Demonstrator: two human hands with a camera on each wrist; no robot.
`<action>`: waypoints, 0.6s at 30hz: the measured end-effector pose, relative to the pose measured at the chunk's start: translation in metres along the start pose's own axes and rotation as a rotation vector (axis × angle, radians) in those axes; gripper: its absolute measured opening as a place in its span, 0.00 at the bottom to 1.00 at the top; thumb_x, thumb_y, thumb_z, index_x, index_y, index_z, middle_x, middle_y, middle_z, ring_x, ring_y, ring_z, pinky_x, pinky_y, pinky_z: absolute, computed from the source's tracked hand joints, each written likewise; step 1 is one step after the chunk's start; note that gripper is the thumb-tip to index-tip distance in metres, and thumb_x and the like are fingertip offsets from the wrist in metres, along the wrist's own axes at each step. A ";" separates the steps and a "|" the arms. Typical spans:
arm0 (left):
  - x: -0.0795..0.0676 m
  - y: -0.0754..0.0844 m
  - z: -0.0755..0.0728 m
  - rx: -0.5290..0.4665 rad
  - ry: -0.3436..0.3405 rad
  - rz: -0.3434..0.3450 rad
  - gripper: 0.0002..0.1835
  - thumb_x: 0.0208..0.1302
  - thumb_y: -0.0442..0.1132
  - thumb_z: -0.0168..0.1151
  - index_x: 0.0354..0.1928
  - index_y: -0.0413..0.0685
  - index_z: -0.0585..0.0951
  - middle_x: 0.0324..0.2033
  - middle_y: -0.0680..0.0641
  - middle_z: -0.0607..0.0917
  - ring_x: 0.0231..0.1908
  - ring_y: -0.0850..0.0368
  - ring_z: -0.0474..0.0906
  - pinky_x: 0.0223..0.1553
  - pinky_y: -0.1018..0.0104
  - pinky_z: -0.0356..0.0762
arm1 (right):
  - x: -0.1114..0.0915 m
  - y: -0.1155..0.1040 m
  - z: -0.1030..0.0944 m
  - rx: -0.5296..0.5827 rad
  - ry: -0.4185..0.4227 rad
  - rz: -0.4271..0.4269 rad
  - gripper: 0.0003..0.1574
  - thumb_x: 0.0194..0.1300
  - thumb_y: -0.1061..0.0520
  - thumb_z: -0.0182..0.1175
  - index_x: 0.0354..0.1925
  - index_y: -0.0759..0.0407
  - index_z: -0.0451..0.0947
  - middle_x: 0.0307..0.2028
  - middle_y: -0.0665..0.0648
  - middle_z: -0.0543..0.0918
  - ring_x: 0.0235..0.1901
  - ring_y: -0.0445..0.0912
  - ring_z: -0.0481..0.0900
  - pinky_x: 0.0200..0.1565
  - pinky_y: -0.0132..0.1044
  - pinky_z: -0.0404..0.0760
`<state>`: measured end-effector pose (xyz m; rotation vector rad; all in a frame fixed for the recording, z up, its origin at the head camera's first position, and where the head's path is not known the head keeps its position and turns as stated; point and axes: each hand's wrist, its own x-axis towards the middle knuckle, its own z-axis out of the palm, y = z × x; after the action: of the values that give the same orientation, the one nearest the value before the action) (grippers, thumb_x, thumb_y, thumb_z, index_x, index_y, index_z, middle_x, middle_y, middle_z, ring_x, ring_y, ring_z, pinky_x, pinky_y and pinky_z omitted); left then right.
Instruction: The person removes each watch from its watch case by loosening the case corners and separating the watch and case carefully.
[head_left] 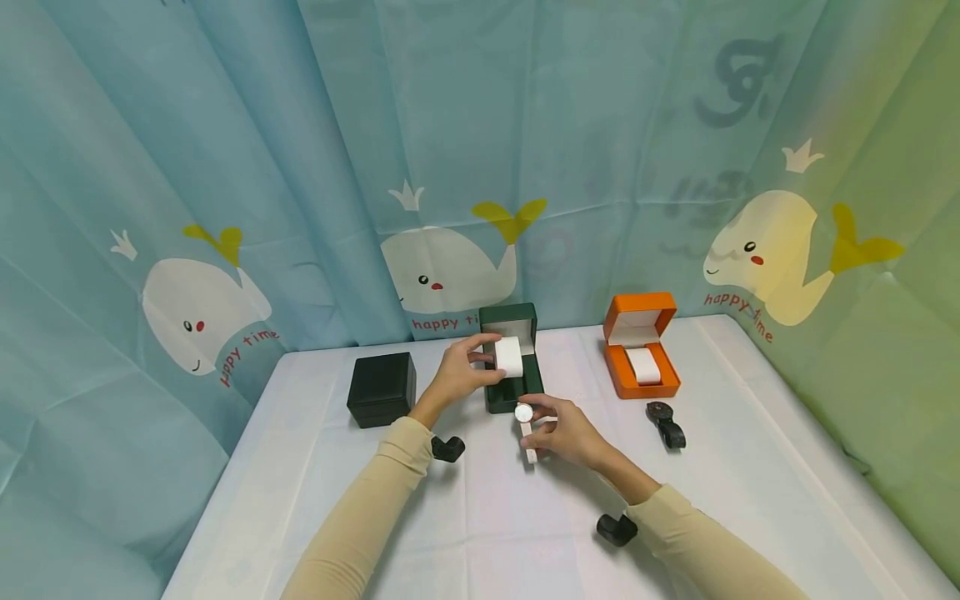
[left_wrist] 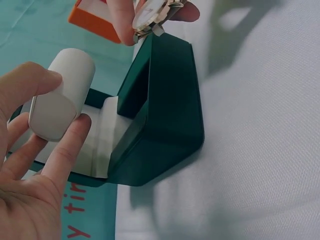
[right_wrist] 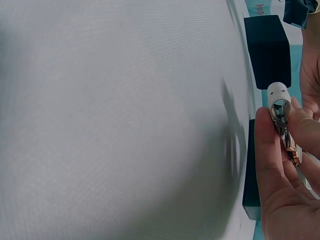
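Note:
My left hand [head_left: 465,367] pinches a white watch cushion [head_left: 508,357] between thumb and fingers, raised over the open green watch box [head_left: 514,392]. In the left wrist view the cushion [left_wrist: 65,92] shows a rounded side and a flat end. My right hand [head_left: 566,432] holds a wristwatch [head_left: 524,414] with a white dial and white strap, just in front of the green box. The strap hangs down from the fingers. In the right wrist view the watch's metal clasp [right_wrist: 281,117] sits between thumb and fingers.
A closed black box [head_left: 382,389] stands left of the green box. To the right is an open orange watch box [head_left: 642,367] with a white cushion inside, and a black watch [head_left: 666,425] lies in front of it. A whale-print curtain [head_left: 450,167] hangs behind the table.

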<state>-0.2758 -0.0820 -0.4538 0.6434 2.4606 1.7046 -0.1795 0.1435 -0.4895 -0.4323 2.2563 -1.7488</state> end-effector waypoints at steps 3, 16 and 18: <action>0.000 0.001 0.000 0.007 0.004 -0.005 0.32 0.58 0.31 0.76 0.66 0.52 0.80 0.69 0.46 0.75 0.55 0.46 0.83 0.45 0.57 0.85 | 0.000 0.001 0.000 -0.017 0.004 0.002 0.43 0.58 0.68 0.74 0.70 0.67 0.70 0.47 0.64 0.78 0.32 0.50 0.88 0.32 0.42 0.87; 0.000 0.003 0.001 0.004 0.000 -0.012 0.33 0.58 0.32 0.77 0.66 0.52 0.79 0.67 0.44 0.76 0.56 0.43 0.83 0.44 0.57 0.85 | -0.001 0.003 0.008 -0.117 0.041 0.002 0.42 0.56 0.67 0.76 0.67 0.66 0.73 0.45 0.61 0.82 0.31 0.46 0.86 0.29 0.35 0.83; 0.000 0.003 0.001 0.007 0.002 -0.014 0.32 0.58 0.32 0.77 0.66 0.52 0.80 0.67 0.44 0.76 0.56 0.44 0.83 0.44 0.57 0.85 | -0.001 0.003 0.009 -0.152 0.050 -0.014 0.41 0.55 0.67 0.77 0.66 0.66 0.74 0.43 0.60 0.82 0.32 0.45 0.86 0.30 0.33 0.83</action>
<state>-0.2748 -0.0802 -0.4515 0.6236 2.4678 1.6936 -0.1756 0.1361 -0.4945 -0.4394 2.4377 -1.6175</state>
